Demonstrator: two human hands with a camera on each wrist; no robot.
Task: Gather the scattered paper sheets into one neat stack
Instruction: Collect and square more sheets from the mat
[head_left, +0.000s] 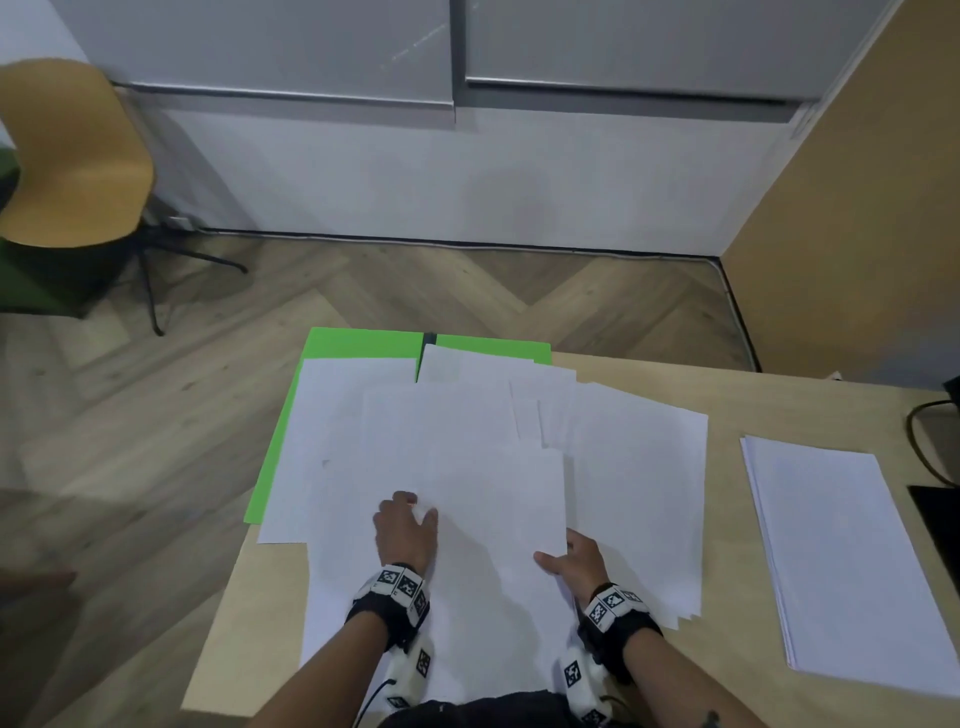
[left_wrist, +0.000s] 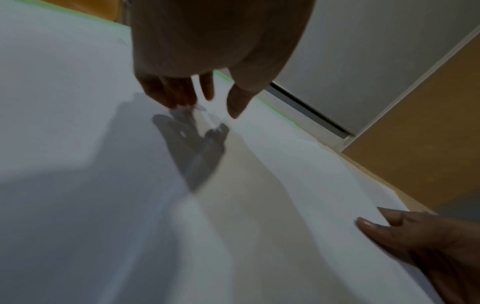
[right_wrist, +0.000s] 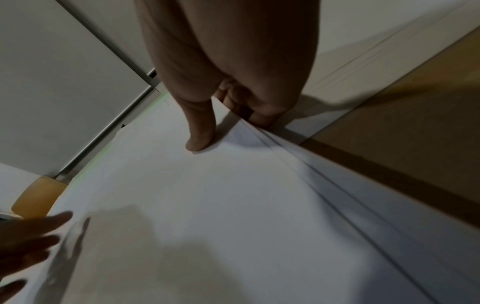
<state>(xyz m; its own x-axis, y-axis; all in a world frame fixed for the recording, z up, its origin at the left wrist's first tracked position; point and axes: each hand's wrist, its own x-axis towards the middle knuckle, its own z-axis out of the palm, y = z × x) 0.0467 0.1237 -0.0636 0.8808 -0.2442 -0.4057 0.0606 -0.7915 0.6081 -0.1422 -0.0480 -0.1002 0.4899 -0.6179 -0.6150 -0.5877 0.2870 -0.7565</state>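
Paper sheets lie fanned across the table nearest the person; the right hand pinches the top sheet's right edge, the left hand rests open on it. Thin, floppy, probably slippery: best squared by the edges. Farther off, a green folder.

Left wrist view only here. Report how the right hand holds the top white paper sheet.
Observer: The right hand pinches the top white paper sheet at its right edge, thumb on top, fingers curled beneath.
Operator: Now report any paper lying apart from this pile.
Observer: A neat stack of white paper lies alone on the light wooden table, to the right of the scattered white sheets.
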